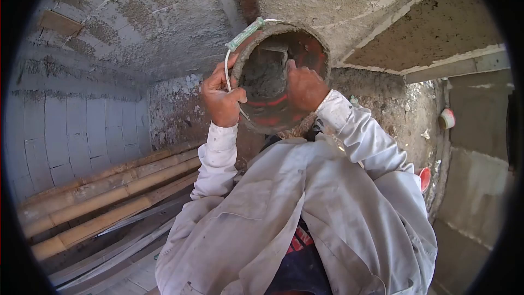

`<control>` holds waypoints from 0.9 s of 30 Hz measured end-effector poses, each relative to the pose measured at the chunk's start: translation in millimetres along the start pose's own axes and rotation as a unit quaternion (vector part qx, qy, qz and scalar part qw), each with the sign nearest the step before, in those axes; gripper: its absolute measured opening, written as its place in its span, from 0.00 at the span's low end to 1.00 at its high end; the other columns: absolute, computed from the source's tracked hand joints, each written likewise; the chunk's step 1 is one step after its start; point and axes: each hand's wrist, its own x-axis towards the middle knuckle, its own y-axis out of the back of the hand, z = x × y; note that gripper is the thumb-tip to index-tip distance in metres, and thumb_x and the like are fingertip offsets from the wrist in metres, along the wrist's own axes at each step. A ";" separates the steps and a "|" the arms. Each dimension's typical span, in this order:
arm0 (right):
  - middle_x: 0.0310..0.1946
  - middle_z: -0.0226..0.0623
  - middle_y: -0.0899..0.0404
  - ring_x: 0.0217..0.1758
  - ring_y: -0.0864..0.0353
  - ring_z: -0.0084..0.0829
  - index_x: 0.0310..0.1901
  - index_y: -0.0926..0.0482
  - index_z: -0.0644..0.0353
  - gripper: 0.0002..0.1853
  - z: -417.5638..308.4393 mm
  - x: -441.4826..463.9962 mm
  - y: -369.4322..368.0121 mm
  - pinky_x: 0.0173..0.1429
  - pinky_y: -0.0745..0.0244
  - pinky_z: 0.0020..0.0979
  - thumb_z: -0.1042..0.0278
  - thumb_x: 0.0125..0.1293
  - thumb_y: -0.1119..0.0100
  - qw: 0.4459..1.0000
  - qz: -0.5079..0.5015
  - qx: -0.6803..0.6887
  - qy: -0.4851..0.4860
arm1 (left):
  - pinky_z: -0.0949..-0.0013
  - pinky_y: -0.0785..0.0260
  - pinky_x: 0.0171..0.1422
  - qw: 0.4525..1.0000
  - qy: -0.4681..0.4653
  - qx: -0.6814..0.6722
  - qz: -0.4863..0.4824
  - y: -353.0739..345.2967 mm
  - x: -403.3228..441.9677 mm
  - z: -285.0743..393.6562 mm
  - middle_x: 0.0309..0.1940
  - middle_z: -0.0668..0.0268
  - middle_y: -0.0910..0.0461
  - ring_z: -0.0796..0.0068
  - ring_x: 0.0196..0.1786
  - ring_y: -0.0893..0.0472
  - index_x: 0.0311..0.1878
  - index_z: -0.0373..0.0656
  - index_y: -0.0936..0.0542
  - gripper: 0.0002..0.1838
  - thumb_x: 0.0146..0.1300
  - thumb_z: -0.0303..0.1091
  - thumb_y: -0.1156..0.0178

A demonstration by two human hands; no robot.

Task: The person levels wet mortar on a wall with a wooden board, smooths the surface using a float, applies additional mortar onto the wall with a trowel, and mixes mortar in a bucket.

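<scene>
A round bucket (266, 118) crusted with mortar is in front of my body, tilted so its opening faces me. Grey wet mortar (261, 76) lies inside it. My left hand (221, 98) grips the bucket's left rim beside the white wire handle, which carries a pale green grip (244, 34). Inside the opening, at the right, my right hand (307, 86) is closed around the handle of a trowel (274, 49); its blade is partly hidden in the mortar.
Bamboo poles (125, 188) lie at the lower left beside a block wall (76, 131). A partly plastered wall (180, 11) rises ahead. At the right are a small white and red container (447, 119) and a red object (424, 179).
</scene>
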 end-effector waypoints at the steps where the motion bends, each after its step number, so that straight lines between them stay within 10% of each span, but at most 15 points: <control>1: 0.37 0.63 0.20 0.44 0.18 0.60 0.52 0.32 0.74 0.25 6.3 -0.1 -11.0 0.50 0.23 0.50 0.70 0.54 0.39 0.997 -0.066 -0.011 0.037 | 0.79 0.39 0.36 1.000 -0.015 0.006 0.000 -1.0 -0.7 0.9 0.50 0.59 0.18 0.82 0.32 0.28 0.42 0.31 0.16 0.30 0.27 0.16 0.48; 5: 0.34 0.61 0.21 0.41 0.18 0.57 0.51 0.28 0.74 0.23 31.9 2.4 -45.7 0.48 0.24 0.49 0.67 0.56 0.43 0.952 -0.239 -0.107 0.158 | 0.77 0.40 0.35 1.000 0.006 -0.002 0.019 -1.7 3.7 12.8 0.52 0.57 0.18 0.83 0.31 0.31 0.26 0.33 0.22 0.15 0.27 0.17 0.47; 10: 0.33 0.59 0.21 0.39 0.19 0.55 0.50 0.24 0.73 0.22 28.8 6.3 -49.1 0.47 0.24 0.51 0.66 0.57 0.43 0.995 0.064 -0.037 0.068 | 0.76 0.39 0.37 0.999 -0.039 0.021 0.008 -2.6 -0.8 9.3 0.53 0.56 0.18 0.81 0.34 0.29 0.19 0.34 0.30 0.09 0.26 0.17 0.47; 14: 0.36 0.59 0.18 0.39 0.17 0.57 0.50 0.26 0.75 0.21 37.8 3.7 -48.4 0.45 0.22 0.51 0.65 0.61 0.46 0.980 -0.099 -0.142 0.095 | 0.75 0.38 0.40 1.000 -0.003 0.023 0.014 -8.5 -1.1 13.1 0.53 0.55 0.18 0.78 0.39 0.26 0.18 0.35 0.31 0.09 0.27 0.18 0.47; 16: 0.36 0.58 0.19 0.35 0.16 0.53 0.49 0.25 0.75 0.22 20.5 8.6 -39.6 0.39 0.22 0.48 0.63 0.61 0.45 0.997 0.049 -0.064 -0.006 | 0.74 0.37 0.42 0.999 0.009 0.033 0.029 -15.3 -11.5 17.6 0.53 0.54 0.18 0.76 0.42 0.24 0.18 0.36 0.32 0.08 0.28 0.18 0.46; 19: 0.39 0.59 0.18 0.38 0.16 0.53 0.51 0.29 0.78 0.25 28.3 24.7 -42.2 0.40 0.22 0.48 0.62 0.62 0.45 0.936 -0.331 0.090 -0.075 | 0.75 0.37 0.40 0.997 -0.055 0.050 0.034 -19.3 -16.3 19.8 0.52 0.54 0.18 0.78 0.41 0.24 0.17 0.36 0.34 0.08 0.30 0.18 0.46; 23: 0.29 0.59 0.20 0.34 0.19 0.60 0.57 0.35 0.76 0.25 47.2 -27.0 -50.4 0.40 0.25 0.52 0.64 0.64 0.48 0.973 0.121 0.051 0.191 | 0.74 0.37 0.37 0.994 -0.091 0.049 0.031 -18.3 -20.7 15.7 0.52 0.51 0.18 0.79 0.39 0.24 0.16 0.37 0.38 0.10 0.34 0.16 0.46; 24: 0.35 0.64 0.21 0.43 0.21 0.62 0.58 0.34 0.74 0.25 28.4 -18.9 -30.9 0.46 0.26 0.54 0.63 0.65 0.48 0.998 0.020 0.065 0.005 | 0.72 0.35 0.40 0.993 -0.093 0.061 0.029 -17.6 -21.0 19.3 0.52 0.51 0.18 0.76 0.42 0.22 0.16 0.37 0.38 0.10 0.34 0.17 0.46; 27: 0.39 0.66 0.20 0.49 0.19 0.59 0.59 0.36 0.80 0.30 30.2 10.7 -33.7 0.52 0.25 0.52 0.61 0.64 0.47 0.994 -0.098 0.016 -0.048 | 0.67 0.32 0.51 0.989 -0.126 0.071 0.011 -20.2 -17.6 23.9 0.51 0.50 0.18 0.67 0.51 0.20 0.16 0.37 0.38 0.10 0.35 0.17 0.46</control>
